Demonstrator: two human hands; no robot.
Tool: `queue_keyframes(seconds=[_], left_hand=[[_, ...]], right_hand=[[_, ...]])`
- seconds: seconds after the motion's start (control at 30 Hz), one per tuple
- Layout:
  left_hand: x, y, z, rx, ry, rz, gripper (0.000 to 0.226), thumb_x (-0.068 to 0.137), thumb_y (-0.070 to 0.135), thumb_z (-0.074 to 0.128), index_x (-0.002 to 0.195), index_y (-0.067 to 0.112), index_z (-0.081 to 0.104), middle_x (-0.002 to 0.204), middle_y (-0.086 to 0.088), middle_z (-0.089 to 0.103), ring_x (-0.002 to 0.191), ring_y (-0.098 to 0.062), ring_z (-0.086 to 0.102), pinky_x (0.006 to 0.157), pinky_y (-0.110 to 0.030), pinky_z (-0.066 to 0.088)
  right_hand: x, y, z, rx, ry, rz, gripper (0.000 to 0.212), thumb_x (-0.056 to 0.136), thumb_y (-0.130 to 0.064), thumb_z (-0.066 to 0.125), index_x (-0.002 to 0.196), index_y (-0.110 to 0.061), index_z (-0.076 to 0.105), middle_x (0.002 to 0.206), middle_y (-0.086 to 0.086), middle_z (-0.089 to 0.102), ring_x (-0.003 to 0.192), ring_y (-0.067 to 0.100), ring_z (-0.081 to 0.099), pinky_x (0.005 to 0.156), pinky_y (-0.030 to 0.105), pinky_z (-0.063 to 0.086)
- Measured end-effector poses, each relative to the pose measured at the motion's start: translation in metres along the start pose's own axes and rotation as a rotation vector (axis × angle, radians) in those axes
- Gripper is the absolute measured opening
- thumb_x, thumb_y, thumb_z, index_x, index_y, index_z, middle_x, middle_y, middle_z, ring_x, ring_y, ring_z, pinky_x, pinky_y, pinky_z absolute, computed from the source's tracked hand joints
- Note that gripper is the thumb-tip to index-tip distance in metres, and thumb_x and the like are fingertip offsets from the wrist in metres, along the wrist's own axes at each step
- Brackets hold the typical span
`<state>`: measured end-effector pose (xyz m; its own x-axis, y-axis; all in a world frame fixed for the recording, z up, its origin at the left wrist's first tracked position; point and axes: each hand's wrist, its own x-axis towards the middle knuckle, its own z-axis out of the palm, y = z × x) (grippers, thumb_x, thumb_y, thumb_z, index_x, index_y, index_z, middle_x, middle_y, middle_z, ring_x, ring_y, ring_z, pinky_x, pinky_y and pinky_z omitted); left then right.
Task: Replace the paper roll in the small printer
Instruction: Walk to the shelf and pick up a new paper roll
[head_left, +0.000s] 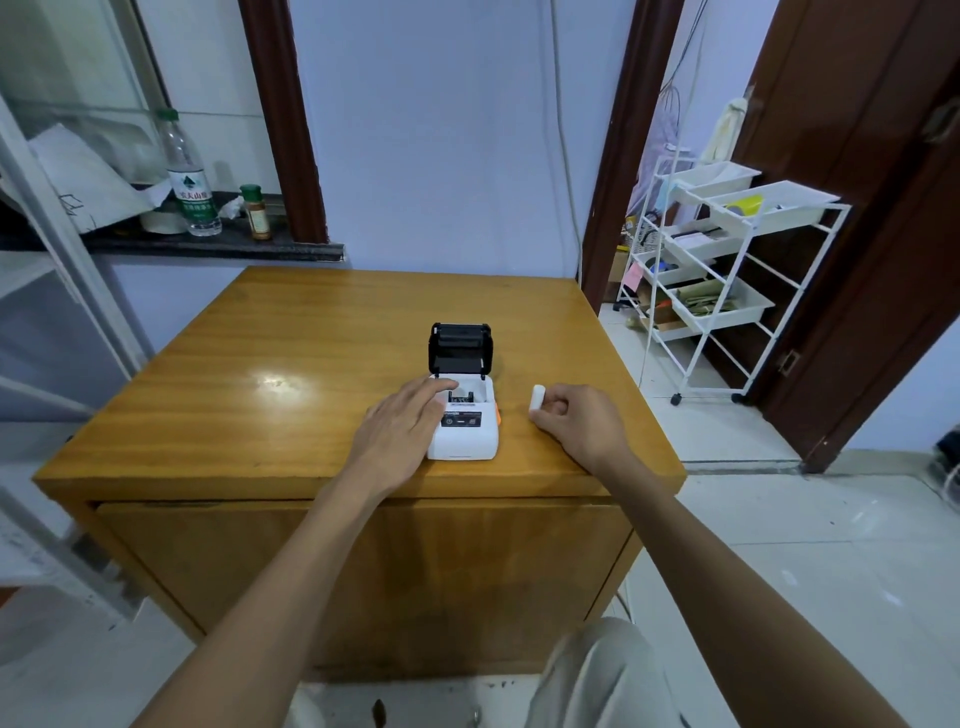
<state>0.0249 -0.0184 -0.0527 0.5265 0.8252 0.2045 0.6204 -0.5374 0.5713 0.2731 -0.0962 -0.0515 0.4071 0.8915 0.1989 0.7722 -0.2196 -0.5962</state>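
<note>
A small white printer (467, 434) sits near the front edge of the wooden table (260, 374). Its black lid (460, 347) stands open and upright behind the paper bay. My left hand (402, 423) lies flat against the printer's left side, fingers spread, with the fingertips reaching over the rim of the open bay. To the right of the printer my right hand (579, 421) rests on the table, its fingers closed around a small white paper roll (536, 399). The roll is clear of the printer. The inside of the bay is partly hidden by my fingers.
A dark ledge at the back left holds a plastic water bottle (189, 176) and a small spice jar (256, 212). A white wheeled rack with trays (727, 275) stands by the doorway at the right. A metal shelf frame runs along the left.
</note>
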Motion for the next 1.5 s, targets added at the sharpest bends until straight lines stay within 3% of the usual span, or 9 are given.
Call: queue_keyframes(seconds=[0.13,0.3,0.4,0.5,0.63,0.83,1.17,1.37,1.5], left_hand=[[-0.001,0.003,0.000,-0.062,0.034,-0.083,0.042,0.109,0.049,0.029,0.147,0.029,0.034,0.138,0.002,0.061,0.125,-0.025,0.055,0.095,-0.039,0.039],[0.000,0.004,-0.003,-0.168,-0.003,-0.167,0.067,0.105,0.063,0.026,0.162,0.032,0.011,0.163,0.012,0.041,0.146,-0.026,0.042,0.113,-0.047,0.036],[-0.001,0.007,-0.009,-0.329,-0.020,-0.247,0.061,0.104,0.066,0.018,0.160,0.041,0.023,0.163,0.012,0.040,0.150,-0.022,0.036,0.113,-0.044,0.031],[0.013,0.009,-0.029,-0.415,-0.071,-0.301,0.063,0.108,0.061,0.020,0.163,0.032,0.030,0.169,0.009,0.028,0.156,-0.014,0.023,0.124,-0.036,0.018],[0.076,-0.001,-0.075,-0.091,-0.100,-0.273,0.056,0.112,0.043,0.029,0.160,0.014,0.038,0.168,-0.004,0.033,0.154,-0.023,0.030,0.122,-0.032,0.022],[0.182,0.005,-0.111,0.073,-0.141,-0.237,0.062,0.112,0.046,0.023,0.159,0.009,0.038,0.168,-0.009,0.033,0.154,-0.027,0.029,0.126,-0.040,0.022],[0.219,0.138,-0.245,0.391,-0.357,-0.239,0.058,0.112,0.041,0.021,0.155,0.007,0.039,0.161,-0.012,0.039,0.146,-0.031,0.039,0.114,-0.044,0.039],[0.172,0.193,-0.285,0.419,-0.592,-0.313,0.055,0.113,0.036,0.020,0.160,0.010,0.031,0.168,-0.012,0.027,0.152,-0.031,0.028,0.120,-0.050,0.032],[0.171,0.186,-0.288,0.402,-0.528,-0.344,0.060,0.111,0.042,0.022,0.156,0.006,0.037,0.164,-0.013,0.035,0.149,-0.032,0.034,0.118,-0.050,0.033]], right_hand=[[-0.003,-0.004,-0.001,-0.057,-0.004,0.011,0.024,0.098,-0.041,0.069,0.114,-0.024,0.076,0.065,-0.012,0.060,0.061,0.007,0.054,0.056,0.024,0.039],[-0.009,-0.012,-0.007,-0.068,-0.057,0.039,0.046,0.097,-0.036,0.071,0.141,-0.023,0.061,0.080,-0.006,0.068,0.073,0.011,0.064,0.068,0.029,0.051],[-0.013,-0.012,-0.019,0.054,-0.103,0.072,0.052,0.100,-0.032,0.068,0.149,-0.021,0.054,0.087,-0.001,0.070,0.084,0.017,0.068,0.080,0.036,0.058],[-0.004,-0.013,-0.035,0.058,0.019,0.101,0.034,0.105,-0.024,0.054,0.137,-0.018,0.064,0.087,-0.001,0.071,0.077,0.015,0.065,0.073,0.037,0.056],[0.050,-0.030,-0.052,-0.089,0.084,0.047,0.032,0.105,-0.018,0.046,0.128,-0.013,0.070,0.108,0.006,0.076,0.092,0.025,0.071,0.075,0.036,0.056],[0.173,-0.072,-0.058,-0.342,-0.182,-0.056,0.046,0.111,-0.030,0.036,0.146,-0.009,0.055,0.152,0.012,0.052,0.135,0.034,0.054,0.105,0.041,0.046],[0.218,-0.187,-0.184,-0.394,-0.446,0.098,0.057,0.108,-0.040,0.028,0.126,0.001,0.063,0.136,0.023,0.060,0.129,0.039,0.057,0.105,0.044,0.047],[0.183,-0.254,-0.257,-0.503,-0.725,0.184,0.057,0.114,-0.037,0.024,0.161,-0.006,0.035,0.171,0.011,0.025,0.156,0.032,0.029,0.122,0.051,0.035],[0.183,-0.245,-0.254,-0.548,-0.755,0.179,0.055,0.114,-0.032,0.026,0.163,-0.007,0.032,0.174,0.011,0.020,0.158,0.031,0.026,0.125,0.049,0.032]])
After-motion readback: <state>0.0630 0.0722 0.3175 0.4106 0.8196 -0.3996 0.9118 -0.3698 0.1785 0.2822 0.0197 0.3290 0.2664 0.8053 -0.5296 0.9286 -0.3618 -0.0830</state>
